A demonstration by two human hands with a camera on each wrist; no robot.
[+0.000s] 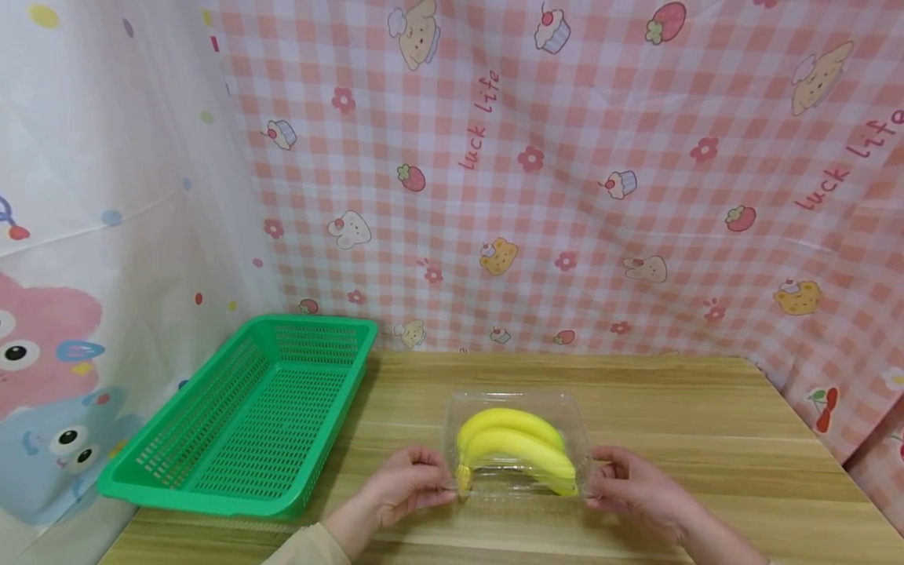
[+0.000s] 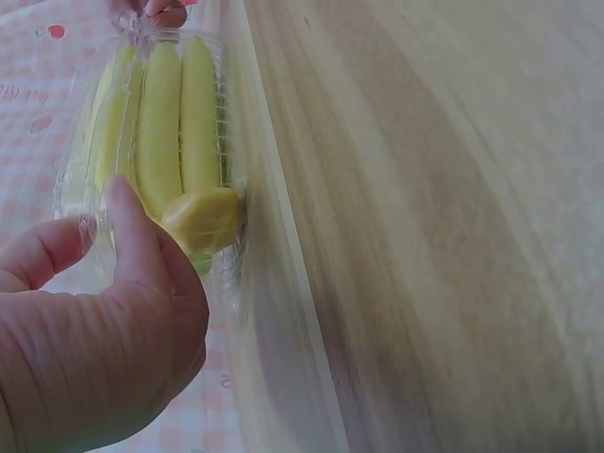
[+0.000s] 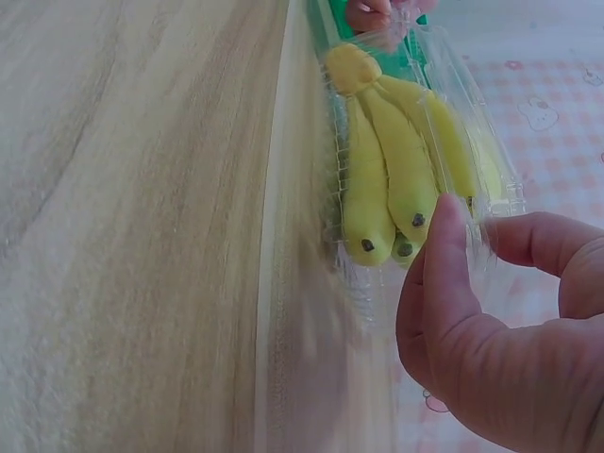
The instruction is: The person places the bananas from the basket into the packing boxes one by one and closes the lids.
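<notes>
A clear plastic clamshell box [image 1: 520, 496] sits on the table in the head view with its lid down. Inside lies a bunch of yellow bananas [image 1: 519, 439]; in the right wrist view the bananas [image 3: 401, 160] show dark tips and a joined stem end. My left hand [image 1: 413, 482] pinches the box's front left corner between thumb and fingers. At the front right corner my right hand [image 1: 636, 486] pinches the edge the same way. Both wrist views show thumb and forefinger on the clear rim; the left hand [image 2: 104, 321] is beside the stem end, the right hand [image 3: 510, 330] beside the tips.
A green plastic basket [image 1: 300, 494] with slotted walls stands on the left of the wooden table [image 1: 706, 439]. A pink checked cloth [image 1: 452, 196] hangs behind the table, and a white patterned cloth [image 1: 141, 157] hangs on the left.
</notes>
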